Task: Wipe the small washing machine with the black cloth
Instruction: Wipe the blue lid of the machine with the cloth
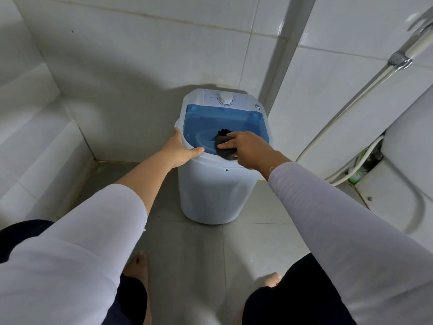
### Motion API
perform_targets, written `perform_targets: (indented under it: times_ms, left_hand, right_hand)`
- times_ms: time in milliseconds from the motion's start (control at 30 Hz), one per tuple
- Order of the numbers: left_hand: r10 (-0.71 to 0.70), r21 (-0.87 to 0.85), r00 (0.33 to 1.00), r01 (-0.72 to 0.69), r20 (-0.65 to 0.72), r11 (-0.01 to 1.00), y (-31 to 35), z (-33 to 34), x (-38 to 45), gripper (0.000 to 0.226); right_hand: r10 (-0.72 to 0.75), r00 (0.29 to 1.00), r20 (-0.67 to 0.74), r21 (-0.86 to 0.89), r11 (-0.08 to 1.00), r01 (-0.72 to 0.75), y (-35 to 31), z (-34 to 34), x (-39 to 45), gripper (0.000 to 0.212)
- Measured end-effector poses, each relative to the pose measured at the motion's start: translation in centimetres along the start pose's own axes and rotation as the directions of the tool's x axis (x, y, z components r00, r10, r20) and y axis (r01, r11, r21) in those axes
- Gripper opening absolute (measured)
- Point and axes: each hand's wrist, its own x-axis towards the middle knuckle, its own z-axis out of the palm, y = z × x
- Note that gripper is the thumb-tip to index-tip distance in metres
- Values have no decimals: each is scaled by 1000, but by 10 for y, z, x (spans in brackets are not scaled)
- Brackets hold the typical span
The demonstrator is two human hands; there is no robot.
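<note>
The small washing machine [210, 191] stands on the grey floor in a tiled corner. It is white, with a translucent blue lid [222, 118] and a white dial [226, 98] at the back. My left hand [180, 148] grips the machine's top rim at the front left, thumb along the front edge. My right hand [248, 146] presses the black cloth [223, 146] flat on the front part of the blue lid. Part of the cloth is hidden under my fingers.
White tiled walls close in behind and to the left of the machine. A shower hose [351, 106] and metal fitting [399, 60] hang at the right, next to a white toilet [407, 165]. My bare feet [138, 266] stand on the grey floor tiles.
</note>
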Motion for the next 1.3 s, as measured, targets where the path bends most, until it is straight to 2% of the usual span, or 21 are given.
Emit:
perform_targets:
  times_ms: [433,667,800,900,1067,1167,1300]
  left_hand:
    - [18,57,999,-15,-46,998,5,6,0,90]
    - [-2,65,1000,3,-19,998,2,3,2,97]
    - [0,68,1000,1,-5,998,2,2,3,102]
    - [7,74,1000,-7,-1,997,4,0,5,94]
    - [10,66,1000,-9,-9,998,11,-6,9,85]
    - [21,70,1000,-20,-1,997,11,-8,10,88]
    - [40,46,999,-41,25,998,6,-8,10,100]
  right_hand:
    - [67,995,-80,30,997,-65,51,8,-12,46]
    - [192,975,-108,48,981,-188,81,3,-16,43]
    - [285,956,-71,-47,956,-288,103,-4,-16,40]
    - [315,942,-115,-59,944,-323,109,-15,-10,39]
    - [187,960,-209,90,981,-171,79,-32,15,38]
    - [44,974,-223,63,998,-31,47,-28,33,39]
    - [-116,952,-282,-35,993,111,15,-9,46,33]
